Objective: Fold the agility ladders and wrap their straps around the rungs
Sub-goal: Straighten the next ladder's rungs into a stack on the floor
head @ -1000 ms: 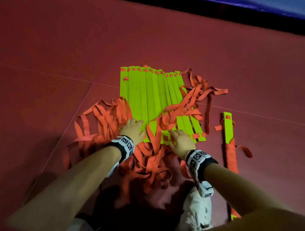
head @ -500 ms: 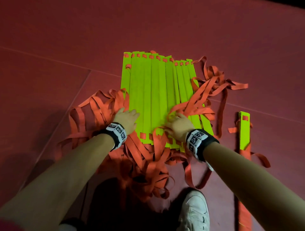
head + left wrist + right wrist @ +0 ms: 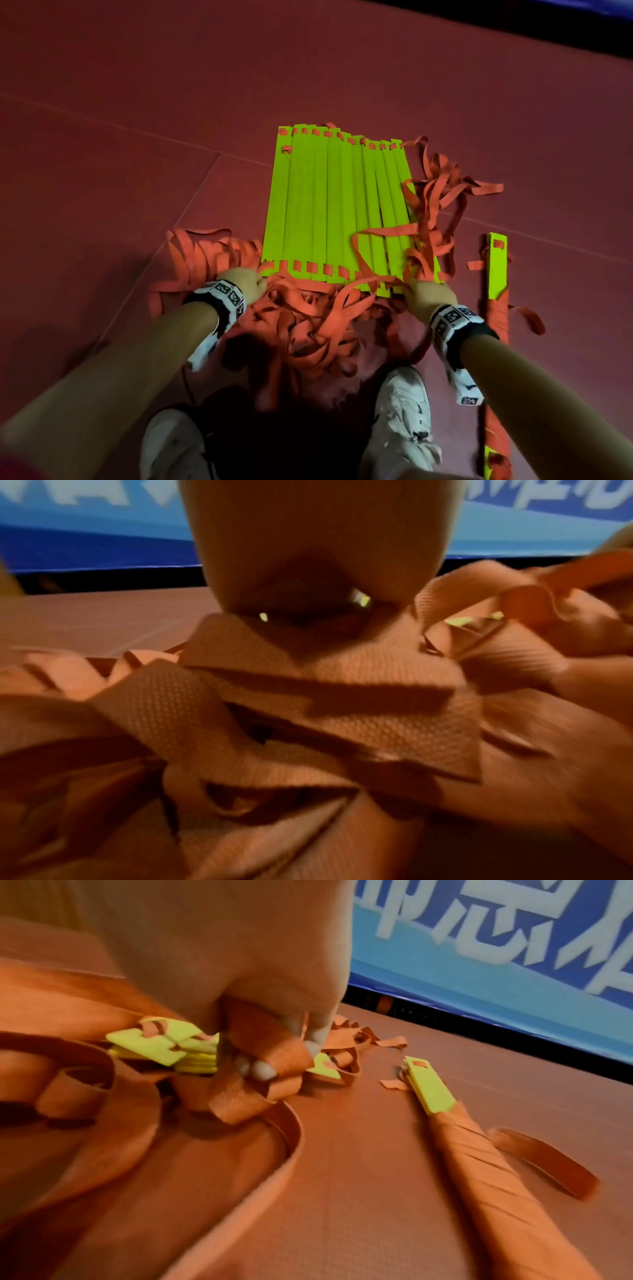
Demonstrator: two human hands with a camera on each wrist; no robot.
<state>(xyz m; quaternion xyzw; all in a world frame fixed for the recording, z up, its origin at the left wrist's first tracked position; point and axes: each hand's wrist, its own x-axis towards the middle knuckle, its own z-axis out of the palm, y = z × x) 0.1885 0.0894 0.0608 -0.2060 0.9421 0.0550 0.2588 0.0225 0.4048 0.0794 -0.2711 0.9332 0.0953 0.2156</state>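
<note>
Several lime-green rungs lie flat side by side on the red floor, threaded on tangled orange straps. My left hand sits at the rungs' near-left corner with its fingertips buried in the strap pile, so its grip is hidden. My right hand is at the near-right corner. In the right wrist view its fingers curl round an orange strap loop, right beside the stacked rung ends.
A ladder bundle wrapped in its strap lies on the floor to the right. My two white shoes stand just behind the strap pile. A blue banner wall borders the far side of the floor.
Both hands have slid back off the rungs to their near ends. The right hand has taken hold of a strap loop there, and the straps across the right rungs have shifted.
</note>
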